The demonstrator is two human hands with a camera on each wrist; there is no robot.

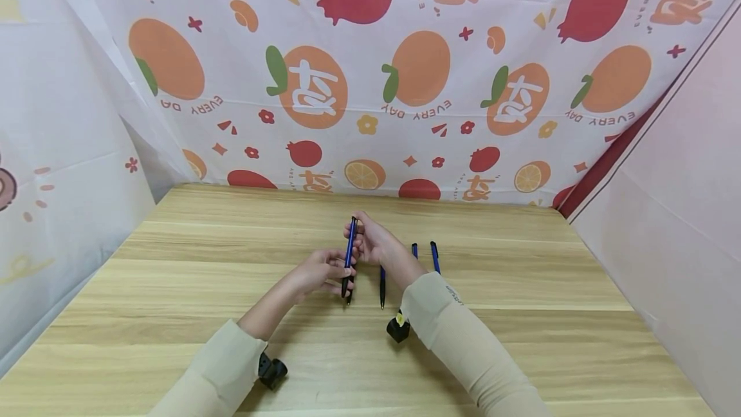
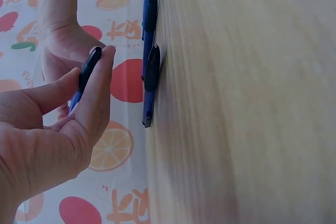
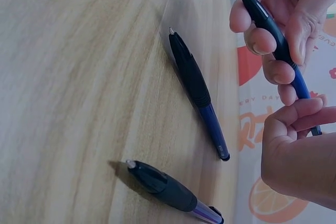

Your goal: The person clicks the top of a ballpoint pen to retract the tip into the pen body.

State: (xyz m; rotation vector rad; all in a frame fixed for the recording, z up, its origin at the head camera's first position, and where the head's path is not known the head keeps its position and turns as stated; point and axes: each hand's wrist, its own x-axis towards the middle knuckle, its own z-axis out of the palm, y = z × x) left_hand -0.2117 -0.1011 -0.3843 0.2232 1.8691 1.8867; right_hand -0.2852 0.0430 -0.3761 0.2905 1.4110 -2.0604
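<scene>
A blue pen with a black grip [image 1: 350, 251] is held up above the table between both hands. My left hand [image 1: 318, 270] pinches its black grip end between thumb and fingers. At the upper, button end, my right hand [image 1: 375, 242] pinches it with thumb and fingertips. The right wrist view shows no metal point at the black end of this held pen [image 3: 275, 34]. Two similar pens lie below on the wood, a nearer pen [image 3: 197, 85] and another pen [image 3: 168, 190], both with metal points out. In the head view, one pen [image 1: 382, 288] lies partly behind my right wrist.
Farther right, two blue pens lie partly hidden by the right forearm, one pen [image 1: 414, 250] beside another pen [image 1: 435, 257]. The wooden table [image 1: 173, 288] meets a fruit-printed curtain [image 1: 359, 127] at the back. Black wrist mounts [image 1: 272, 370] sit at both cuffs.
</scene>
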